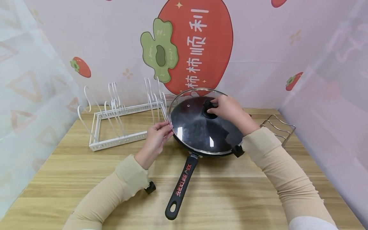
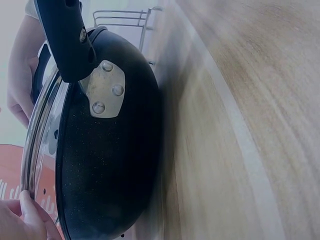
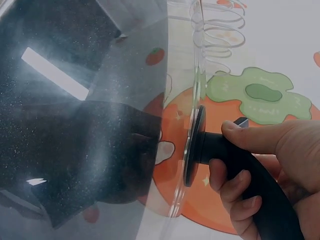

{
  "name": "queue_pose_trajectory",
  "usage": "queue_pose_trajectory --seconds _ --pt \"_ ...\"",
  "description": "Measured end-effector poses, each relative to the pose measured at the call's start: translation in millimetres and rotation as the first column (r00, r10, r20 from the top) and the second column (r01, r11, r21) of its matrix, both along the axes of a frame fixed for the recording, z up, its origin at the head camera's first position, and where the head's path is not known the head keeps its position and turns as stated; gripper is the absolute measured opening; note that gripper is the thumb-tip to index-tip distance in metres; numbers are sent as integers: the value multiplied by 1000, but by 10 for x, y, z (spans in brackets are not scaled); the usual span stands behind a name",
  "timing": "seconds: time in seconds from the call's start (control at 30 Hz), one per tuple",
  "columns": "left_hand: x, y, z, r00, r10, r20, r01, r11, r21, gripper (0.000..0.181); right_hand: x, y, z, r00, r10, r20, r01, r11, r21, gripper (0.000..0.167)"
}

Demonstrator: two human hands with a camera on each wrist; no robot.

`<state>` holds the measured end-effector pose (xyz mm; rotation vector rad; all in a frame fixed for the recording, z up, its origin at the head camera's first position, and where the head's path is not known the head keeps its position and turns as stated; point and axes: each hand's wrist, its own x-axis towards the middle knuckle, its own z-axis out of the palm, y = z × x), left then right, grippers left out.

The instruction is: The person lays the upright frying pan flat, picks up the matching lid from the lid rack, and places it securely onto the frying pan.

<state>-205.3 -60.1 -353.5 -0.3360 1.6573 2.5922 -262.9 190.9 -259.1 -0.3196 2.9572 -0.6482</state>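
A black frying pan [image 2: 110, 165] stands on the table, its long black handle [image 1: 181, 188] towards me. Over it is a glass lid [image 1: 195, 134] with a metal rim, tilted so its far edge is raised off the pan. My right hand [image 1: 228, 111] grips the lid's black knob [image 3: 215, 150], thumb on top and fingers curled beneath. At the lid's left edge, my left hand [image 1: 156, 139] pinches the rim; its thumb [image 2: 29, 212] lies against the metal in the left wrist view. The pan's short side handle [image 1: 238, 151] shows at the right.
To the left stands a white rack [image 1: 119, 140] with upright curved dividers, close to the lid. A wire metal rack [image 1: 280, 127] is at the right. A small black piece [image 1: 150, 187] shows beside the left sleeve. Printed cloth [image 1: 253, 64] hangs behind the table.
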Motion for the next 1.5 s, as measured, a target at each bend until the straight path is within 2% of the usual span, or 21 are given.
queue_pose_trajectory --seconds 0.37,1.0,1.5 --pt "-6 13 -20 999 30 16 -30 999 22 19 -9 -22 -5 1000 19 -1 -19 1000 11 43" --pt "-11 31 -96 999 31 16 -32 999 17 20 -32 -18 -36 1000 8 20 -9 999 53 44" --pt "9 72 -127 999 37 32 -38 999 20 20 -63 0 -81 1000 5 23 -6 999 51 47"
